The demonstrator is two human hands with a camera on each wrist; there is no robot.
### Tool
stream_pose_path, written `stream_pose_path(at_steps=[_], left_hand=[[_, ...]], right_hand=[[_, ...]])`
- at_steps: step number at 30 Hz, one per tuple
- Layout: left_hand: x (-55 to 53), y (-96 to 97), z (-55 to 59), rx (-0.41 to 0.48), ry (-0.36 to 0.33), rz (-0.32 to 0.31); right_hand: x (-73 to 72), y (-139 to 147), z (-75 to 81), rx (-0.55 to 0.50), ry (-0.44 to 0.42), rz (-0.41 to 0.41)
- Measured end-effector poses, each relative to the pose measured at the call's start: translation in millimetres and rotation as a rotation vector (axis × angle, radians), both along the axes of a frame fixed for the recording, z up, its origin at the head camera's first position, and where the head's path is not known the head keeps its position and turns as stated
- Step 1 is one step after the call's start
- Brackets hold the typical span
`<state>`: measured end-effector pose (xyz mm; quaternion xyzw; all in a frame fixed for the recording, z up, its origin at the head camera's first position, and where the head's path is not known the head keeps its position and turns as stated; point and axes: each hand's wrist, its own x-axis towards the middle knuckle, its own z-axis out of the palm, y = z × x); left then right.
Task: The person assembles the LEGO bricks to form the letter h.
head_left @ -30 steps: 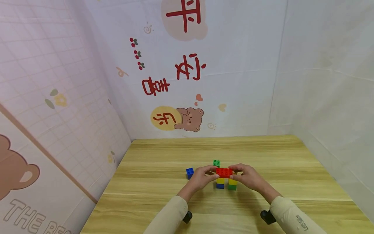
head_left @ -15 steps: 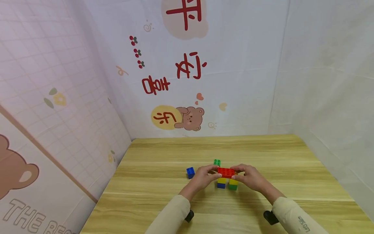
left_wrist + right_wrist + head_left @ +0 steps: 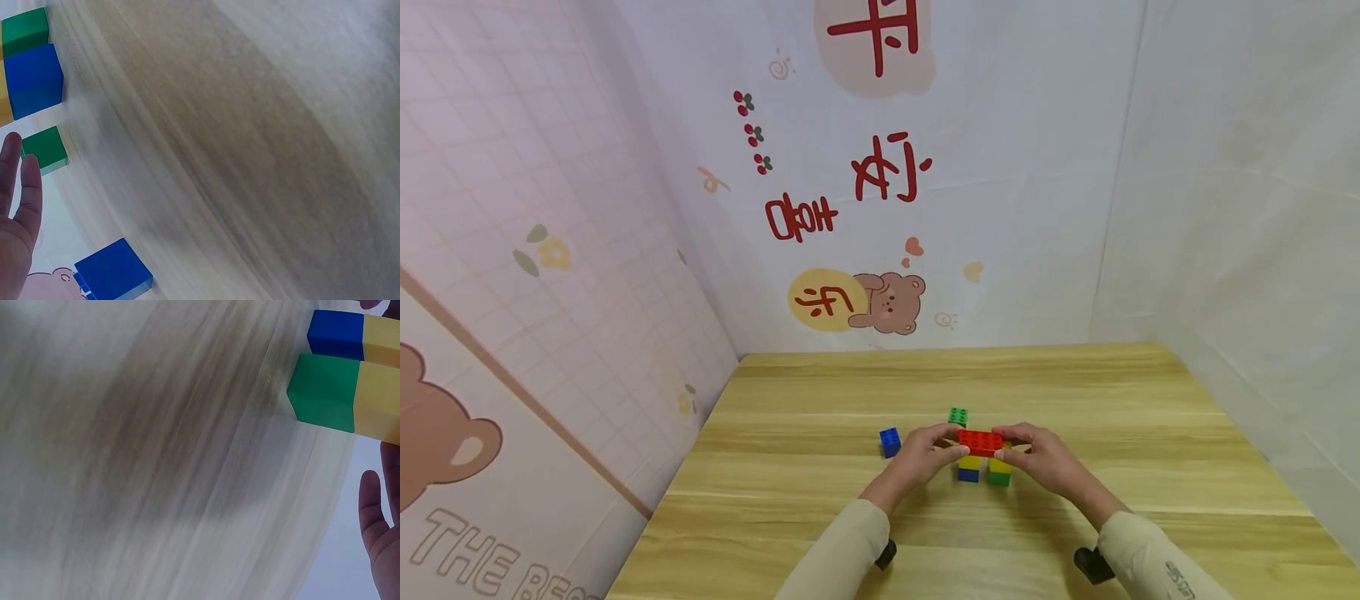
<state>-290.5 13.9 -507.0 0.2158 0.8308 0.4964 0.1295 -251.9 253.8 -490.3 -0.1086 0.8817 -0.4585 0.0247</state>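
In the head view a red toy building brick (image 3: 981, 442) spans the tops of two short stacks. My left hand (image 3: 919, 457) pinches its left end between thumb and fingers, while my right hand (image 3: 1047, 457) pinches the right end. The left stack is a yellow brick (image 3: 970, 462) on a blue brick (image 3: 968, 476); the right one has a yellow brick (image 3: 999, 467) above a green brick (image 3: 999, 480). Both wrist views show these stacks from the side, standing a small gap apart, with the red brick out of frame.
A loose green brick (image 3: 958, 415) lies just behind the stacks. Left of my left hand, a loose blue brick (image 3: 890, 442) sits on the wooden table (image 3: 790, 483). A printed cloth (image 3: 1015, 208) hangs behind the table's far edge.
The red brick and both hands have shifted slightly right over the stacks since a second ago. In the last half second they have hardly moved. The loose bricks stay put.
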Motion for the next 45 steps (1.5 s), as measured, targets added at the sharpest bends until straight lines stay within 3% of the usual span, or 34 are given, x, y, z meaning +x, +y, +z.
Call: stream_pose_path(at_steps=[11,30,45], left_hand=[[1.9,2.6,-1.9,0.014,-0.013,0.037],[4.3,-1.2,-2.8,0.015,-0.028,0.051],[2.9,-31.2,-4.4,0.015,-0.014,0.093]], right_hand=[[3.4,-4,-7.3,-0.062,-0.046,-0.081],[10.1,-11,-10.2,-0.091,-0.071,-0.130],[3.6,-42,-12.7,-0.112,-0.056,-0.111]])
